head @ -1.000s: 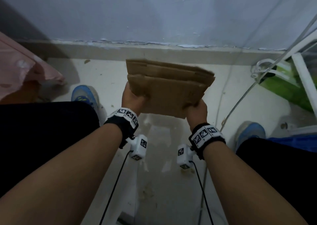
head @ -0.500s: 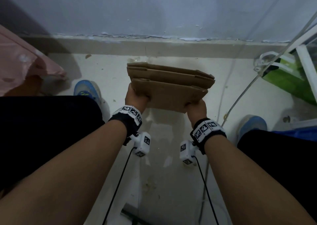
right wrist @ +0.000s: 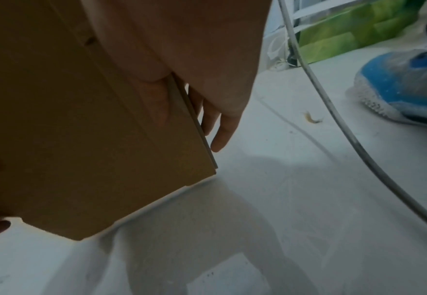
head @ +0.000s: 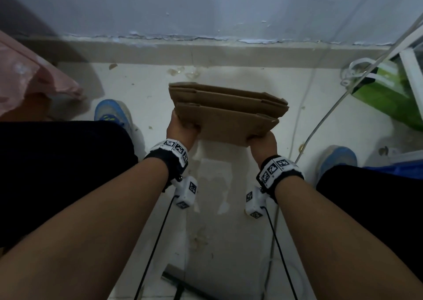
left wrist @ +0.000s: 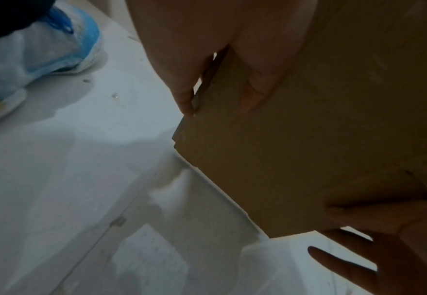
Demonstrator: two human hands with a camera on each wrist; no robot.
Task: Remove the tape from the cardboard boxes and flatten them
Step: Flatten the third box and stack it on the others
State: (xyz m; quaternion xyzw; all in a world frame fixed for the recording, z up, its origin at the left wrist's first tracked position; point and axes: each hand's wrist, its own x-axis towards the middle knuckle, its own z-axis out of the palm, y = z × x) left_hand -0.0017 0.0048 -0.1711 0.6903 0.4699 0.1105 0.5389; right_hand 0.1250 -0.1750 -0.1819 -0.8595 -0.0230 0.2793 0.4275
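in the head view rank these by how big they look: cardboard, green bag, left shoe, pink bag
1. cardboard
2. pink bag and green bag: look alike, both cut off by the frame, so unranked
3. left shoe, partly hidden by the leg

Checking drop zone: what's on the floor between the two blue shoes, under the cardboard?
Head view: mostly bare stained floor between left shoe and right shoe; a white cable crosses near the right shoe. Flattened cardboard hangs above.
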